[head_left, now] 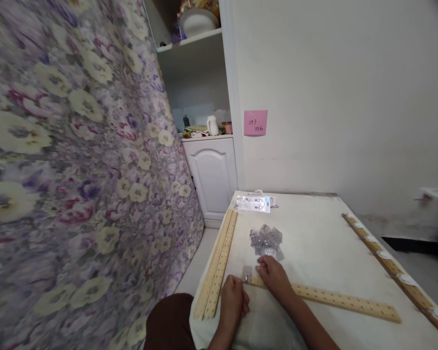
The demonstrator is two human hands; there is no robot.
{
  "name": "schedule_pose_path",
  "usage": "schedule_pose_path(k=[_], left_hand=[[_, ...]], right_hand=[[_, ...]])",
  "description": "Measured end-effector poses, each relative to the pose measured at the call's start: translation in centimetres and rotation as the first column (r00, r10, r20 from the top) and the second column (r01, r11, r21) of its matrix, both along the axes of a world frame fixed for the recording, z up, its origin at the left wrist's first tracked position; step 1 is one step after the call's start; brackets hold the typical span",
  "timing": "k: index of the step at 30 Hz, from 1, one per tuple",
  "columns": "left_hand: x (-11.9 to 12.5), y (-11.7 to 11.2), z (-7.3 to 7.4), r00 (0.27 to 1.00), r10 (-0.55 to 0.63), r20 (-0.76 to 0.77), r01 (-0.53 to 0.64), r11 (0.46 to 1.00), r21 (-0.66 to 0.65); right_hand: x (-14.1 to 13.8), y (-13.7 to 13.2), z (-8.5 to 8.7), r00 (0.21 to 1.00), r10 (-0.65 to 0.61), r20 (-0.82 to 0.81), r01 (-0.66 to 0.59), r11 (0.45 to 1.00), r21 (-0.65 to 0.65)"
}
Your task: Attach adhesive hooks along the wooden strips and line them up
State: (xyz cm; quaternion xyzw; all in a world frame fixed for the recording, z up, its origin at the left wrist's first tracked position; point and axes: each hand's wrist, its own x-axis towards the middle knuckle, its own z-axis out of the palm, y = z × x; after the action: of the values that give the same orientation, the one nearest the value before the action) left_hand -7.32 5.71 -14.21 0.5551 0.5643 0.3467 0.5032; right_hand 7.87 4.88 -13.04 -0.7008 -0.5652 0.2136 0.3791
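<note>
wooden strip (345,300) lies within table (321,243) edges, nearly closed hands (232,297) (273,275) at one end, hold unclear.

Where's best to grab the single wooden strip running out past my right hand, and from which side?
Probably across both long edges of the wooden strip, midway along the stretch beyond your right hand, from above: it lies flat, long and narrow, uncovered there.

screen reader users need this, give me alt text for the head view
A person's bare left hand and right hand are at one end of a pale wooden strip dotted with holes on a cream-covered table. Beyond lies a pile of small translucent grey packets; purple floral fabric hangs left.
</note>
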Motion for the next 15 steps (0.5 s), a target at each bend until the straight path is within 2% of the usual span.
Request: schedule_pose_path(k=[2,5,9,15], left_hand=[[0.0,0.0,0.0,1.000,0.004,0.009,-0.004,1.000,0.002],[0.0,0.1,-0.1,1.000,0.010,0.015,-0.010,1.000,-0.009],[0.0,0.2,-0.4,1.000,0.001,0.028,-0.001,1.000,-0.015],[-0.1,0.1,-0.4,1.000,0.002,0.021,-0.001,1.000,-0.009]], right_hand=[[1.6,-1.7,-0.2,1.000,-0.011,0.012,0.011,1.000,0.015],[4.4,-4.9,-1.1,0.991,-0.026,0.134,0.016,0.997,0.076],[7.8,-8.4,-2.4,0.961,-0.081,0.265,0.074,0.997,0.035],[9.2,-9.1,-2.9,0.939,-0.085,0.333,0.091,0.996,-0.002]])
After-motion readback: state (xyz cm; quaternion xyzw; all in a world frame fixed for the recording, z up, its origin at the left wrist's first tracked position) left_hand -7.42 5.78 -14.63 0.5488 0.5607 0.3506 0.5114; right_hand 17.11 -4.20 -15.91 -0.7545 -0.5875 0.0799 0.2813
